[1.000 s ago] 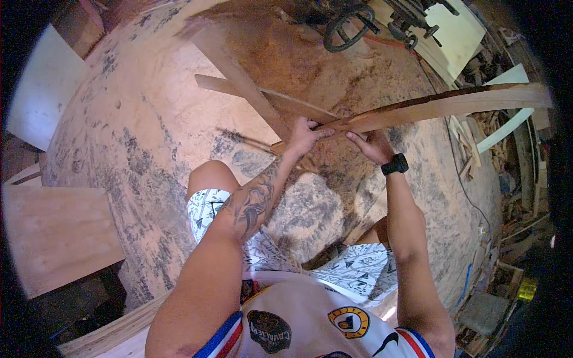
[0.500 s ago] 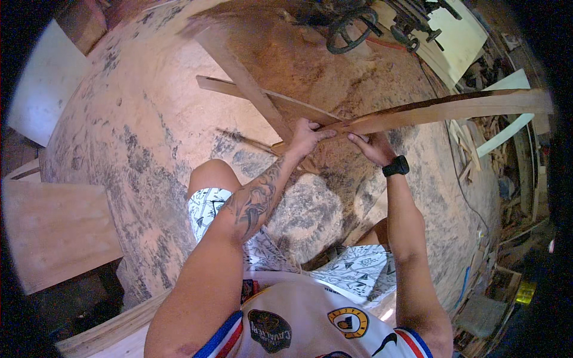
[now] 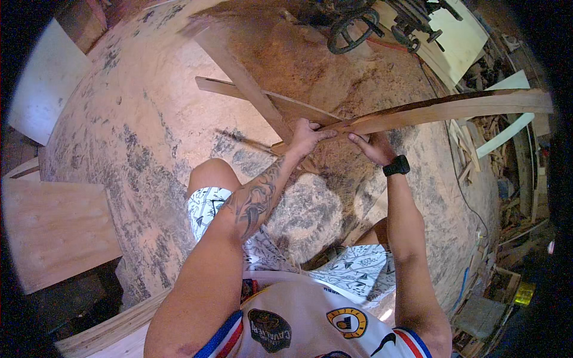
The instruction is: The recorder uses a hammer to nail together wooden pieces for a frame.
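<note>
Both hands grip wooden boards that meet in front of me. My left hand (image 3: 307, 138) is closed at the joint, thumb pointing right along the wood. A long wooden board (image 3: 453, 108) runs from there far to the right, its upper edge dark and rough. My right hand (image 3: 376, 148) is wrapped round its near end from below, thumb on the front face; the other fingers are partly hidden. A second board (image 3: 239, 89), slanting to the far left, passes by my left hand. Behind it lies a crossing board (image 3: 298, 107) with a hole or slot near its left end.
A machine handwheel (image 3: 352, 31) stands at the far side. Plywood sheets (image 3: 59, 227) lean at the left. Wood scraps (image 3: 468, 155) and a thin cable (image 3: 465, 191) lie at the right on the dusty floor (image 3: 161, 125).
Hardly anything differs. Both hands keep the same grip, and the boards stay in almost the same position.
</note>
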`<state>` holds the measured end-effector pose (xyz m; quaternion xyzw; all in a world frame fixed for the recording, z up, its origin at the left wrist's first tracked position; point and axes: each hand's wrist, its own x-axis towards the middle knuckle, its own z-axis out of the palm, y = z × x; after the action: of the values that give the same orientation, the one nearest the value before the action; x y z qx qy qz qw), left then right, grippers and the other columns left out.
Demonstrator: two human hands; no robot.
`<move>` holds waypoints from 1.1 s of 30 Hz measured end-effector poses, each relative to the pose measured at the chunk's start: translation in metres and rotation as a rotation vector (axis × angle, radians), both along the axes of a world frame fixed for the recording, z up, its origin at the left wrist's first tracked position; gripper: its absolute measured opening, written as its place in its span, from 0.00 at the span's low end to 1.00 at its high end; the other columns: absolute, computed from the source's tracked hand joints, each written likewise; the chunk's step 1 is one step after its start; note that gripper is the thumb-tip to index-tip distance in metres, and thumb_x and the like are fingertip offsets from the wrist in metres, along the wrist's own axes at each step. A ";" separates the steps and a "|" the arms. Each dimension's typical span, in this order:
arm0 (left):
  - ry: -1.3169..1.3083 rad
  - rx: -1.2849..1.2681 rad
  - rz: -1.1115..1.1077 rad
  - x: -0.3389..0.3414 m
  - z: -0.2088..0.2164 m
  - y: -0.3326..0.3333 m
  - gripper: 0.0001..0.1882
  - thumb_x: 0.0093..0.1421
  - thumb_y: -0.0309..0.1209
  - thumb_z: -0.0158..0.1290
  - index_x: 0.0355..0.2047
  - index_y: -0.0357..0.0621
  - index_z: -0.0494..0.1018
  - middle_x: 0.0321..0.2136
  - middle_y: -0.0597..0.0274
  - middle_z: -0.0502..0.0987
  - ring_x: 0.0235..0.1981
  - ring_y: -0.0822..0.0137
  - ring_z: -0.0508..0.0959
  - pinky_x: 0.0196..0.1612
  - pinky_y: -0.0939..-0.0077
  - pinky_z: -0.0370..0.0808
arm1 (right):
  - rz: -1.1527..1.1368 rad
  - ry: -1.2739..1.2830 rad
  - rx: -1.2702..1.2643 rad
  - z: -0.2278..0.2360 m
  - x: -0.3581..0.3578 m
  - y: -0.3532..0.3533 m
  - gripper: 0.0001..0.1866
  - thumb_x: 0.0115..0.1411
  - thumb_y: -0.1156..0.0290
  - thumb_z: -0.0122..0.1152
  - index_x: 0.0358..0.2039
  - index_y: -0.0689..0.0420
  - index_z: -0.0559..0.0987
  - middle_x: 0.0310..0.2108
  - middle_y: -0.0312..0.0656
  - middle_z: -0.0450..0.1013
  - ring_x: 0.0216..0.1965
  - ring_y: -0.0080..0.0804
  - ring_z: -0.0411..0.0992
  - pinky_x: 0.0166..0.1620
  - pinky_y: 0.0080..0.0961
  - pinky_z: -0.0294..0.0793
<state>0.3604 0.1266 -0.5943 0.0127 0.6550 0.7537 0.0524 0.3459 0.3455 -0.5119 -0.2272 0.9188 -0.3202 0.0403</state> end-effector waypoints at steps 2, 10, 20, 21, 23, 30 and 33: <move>0.021 0.015 0.010 0.000 0.000 0.001 0.22 0.49 0.35 0.68 0.37 0.27 0.79 0.30 0.54 0.82 0.29 0.68 0.80 0.32 0.71 0.75 | -0.044 -0.019 -0.029 0.001 0.003 -0.002 0.20 0.58 0.53 0.65 0.39 0.58 0.80 0.42 0.44 0.79 0.48 0.42 0.74 0.51 0.36 0.72; 0.029 -0.061 0.018 0.002 0.006 0.001 0.19 0.50 0.36 0.67 0.35 0.30 0.81 0.29 0.57 0.83 0.26 0.70 0.79 0.31 0.71 0.75 | -0.062 -0.049 -0.043 -0.004 0.000 0.003 0.21 0.58 0.53 0.65 0.40 0.59 0.80 0.42 0.45 0.79 0.48 0.41 0.75 0.50 0.35 0.73; 0.054 0.008 0.024 0.000 0.000 0.001 0.21 0.49 0.38 0.68 0.34 0.30 0.81 0.28 0.57 0.82 0.27 0.69 0.80 0.32 0.70 0.75 | -0.050 -0.214 -0.009 0.002 -0.002 0.000 0.29 0.58 0.58 0.67 0.53 0.62 0.71 0.51 0.50 0.73 0.55 0.40 0.70 0.57 0.37 0.68; 0.042 -0.008 0.020 0.001 0.001 -0.001 0.22 0.49 0.39 0.68 0.33 0.29 0.81 0.27 0.57 0.82 0.26 0.69 0.79 0.31 0.70 0.74 | -0.048 -0.213 -0.010 0.001 -0.002 0.000 0.29 0.58 0.58 0.67 0.53 0.62 0.71 0.51 0.50 0.73 0.55 0.40 0.70 0.57 0.37 0.68; 0.009 -0.106 0.014 0.004 0.013 -0.001 0.23 0.48 0.41 0.68 0.32 0.29 0.80 0.26 0.57 0.82 0.25 0.69 0.78 0.30 0.70 0.73 | -0.028 -0.194 -0.015 -0.002 -0.002 0.006 0.28 0.58 0.57 0.67 0.52 0.62 0.73 0.50 0.50 0.74 0.55 0.40 0.70 0.56 0.37 0.69; -0.062 -0.110 -0.006 0.010 0.032 -0.005 0.21 0.50 0.29 0.67 0.41 0.26 0.77 0.33 0.54 0.82 0.31 0.71 0.80 0.34 0.75 0.77 | -0.033 -0.146 0.077 0.005 0.000 0.001 0.28 0.58 0.53 0.66 0.50 0.62 0.74 0.48 0.49 0.75 0.53 0.41 0.71 0.54 0.36 0.69; -0.055 -0.086 -0.023 0.008 0.025 -0.005 0.20 0.51 0.28 0.66 0.41 0.26 0.77 0.33 0.54 0.82 0.31 0.70 0.80 0.35 0.75 0.77 | -0.042 -0.172 0.055 0.006 0.000 -0.001 0.28 0.58 0.53 0.66 0.50 0.62 0.74 0.48 0.49 0.75 0.53 0.41 0.72 0.54 0.36 0.70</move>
<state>0.3682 0.1213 -0.5691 -0.0028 0.6847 0.7244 0.0798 0.3455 0.3447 -0.5055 -0.1782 0.9250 -0.3138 0.1187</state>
